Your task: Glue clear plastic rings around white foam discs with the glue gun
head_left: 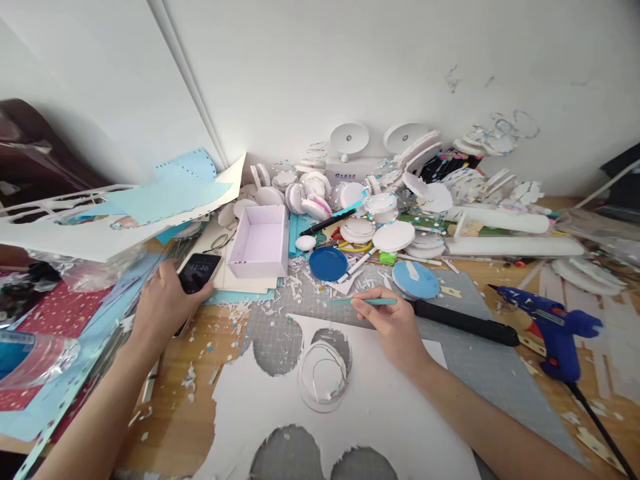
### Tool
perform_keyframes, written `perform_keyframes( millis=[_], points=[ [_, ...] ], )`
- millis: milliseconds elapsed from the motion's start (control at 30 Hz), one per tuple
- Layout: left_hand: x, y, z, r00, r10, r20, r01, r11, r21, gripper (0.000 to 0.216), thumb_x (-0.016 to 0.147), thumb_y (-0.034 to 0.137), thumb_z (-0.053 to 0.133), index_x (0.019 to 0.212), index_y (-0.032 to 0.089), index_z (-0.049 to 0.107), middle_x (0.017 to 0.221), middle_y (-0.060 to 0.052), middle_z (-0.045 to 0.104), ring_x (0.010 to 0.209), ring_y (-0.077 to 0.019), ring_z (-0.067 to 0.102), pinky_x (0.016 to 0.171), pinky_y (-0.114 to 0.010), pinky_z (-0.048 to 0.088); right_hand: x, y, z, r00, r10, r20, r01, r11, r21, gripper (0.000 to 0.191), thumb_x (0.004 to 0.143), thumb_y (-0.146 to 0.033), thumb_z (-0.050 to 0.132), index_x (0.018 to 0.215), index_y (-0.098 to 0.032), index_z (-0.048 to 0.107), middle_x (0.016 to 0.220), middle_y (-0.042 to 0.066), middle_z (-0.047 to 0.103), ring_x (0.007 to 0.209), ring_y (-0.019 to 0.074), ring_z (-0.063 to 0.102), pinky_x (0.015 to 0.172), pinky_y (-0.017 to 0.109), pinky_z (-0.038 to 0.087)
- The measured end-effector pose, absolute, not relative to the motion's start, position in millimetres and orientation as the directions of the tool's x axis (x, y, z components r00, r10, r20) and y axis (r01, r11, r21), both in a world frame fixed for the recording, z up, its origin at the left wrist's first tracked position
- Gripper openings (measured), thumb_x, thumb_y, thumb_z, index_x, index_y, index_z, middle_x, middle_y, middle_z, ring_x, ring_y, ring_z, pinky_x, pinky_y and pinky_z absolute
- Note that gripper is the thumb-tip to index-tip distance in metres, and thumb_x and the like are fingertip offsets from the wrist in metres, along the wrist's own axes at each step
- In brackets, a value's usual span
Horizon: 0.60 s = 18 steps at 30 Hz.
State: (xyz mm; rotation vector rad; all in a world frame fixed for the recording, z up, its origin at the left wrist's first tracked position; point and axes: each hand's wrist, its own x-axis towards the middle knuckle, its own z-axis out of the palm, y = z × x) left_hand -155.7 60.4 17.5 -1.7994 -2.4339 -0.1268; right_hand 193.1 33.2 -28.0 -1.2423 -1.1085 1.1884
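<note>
White cut-out sheet [395, 400] nearest, over the grey mat [493, 373]. White disc [325, 380] with thin clear loops sits mid-sheet, partly across a hole. Right hand [397, 330]: fingers pinching a slim teal tool [385, 301], tip pointing left. Left hand [167, 300]: fingers gripping a lit phone [201, 270], left side. Risks: right forearm [465, 413] catching the sheet could drag the disc; tool tip could snag the loops. Glue gun [555, 323] far right, can't tell if hot; wide right swing might knock it.
</note>
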Motion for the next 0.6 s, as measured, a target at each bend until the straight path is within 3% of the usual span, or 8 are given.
perform_keyframes(
  millis=[467, 600],
  points=[
    [-146, 55, 17, -0.293, 0.942, 0.164, 0.955, 0.297, -0.002, 0.073, 0.085, 0.055, 0.047, 0.128, -0.002, 0.036, 0.112, -0.03, 0.058, 0.104, -0.0469, 0.057, 0.081, -0.049, 0.045, 193, 33, -30, 0.075, 0.996, -0.043, -0.077, -0.037, -0.996, 0.02, 0.069, -0.036, 0.076, 0.073, -0.019, 0.068, 0.066, 0.0, 0.061, 0.06, 0.0119, 0.057, 0.06, 0.027, 0.052],
    [-126, 46, 29, -0.241, 0.923, 0.3, 0.967, 0.254, -0.004, 0.071, 0.087, 0.053, 0.048, 0.131, -0.001, 0.037, 0.126, -0.033, 0.047, 0.116, -0.0516, 0.045, 0.087, -0.059, 0.04, 194, 35, -31, 0.077, 0.996, -0.034, -0.09, -0.027, -0.996, 0.02, 0.069, -0.036, 0.076, 0.073, -0.019, 0.068, 0.066, 0.0, 0.061, 0.06, 0.0126, 0.056, 0.059, 0.028, 0.052]
  ],
)
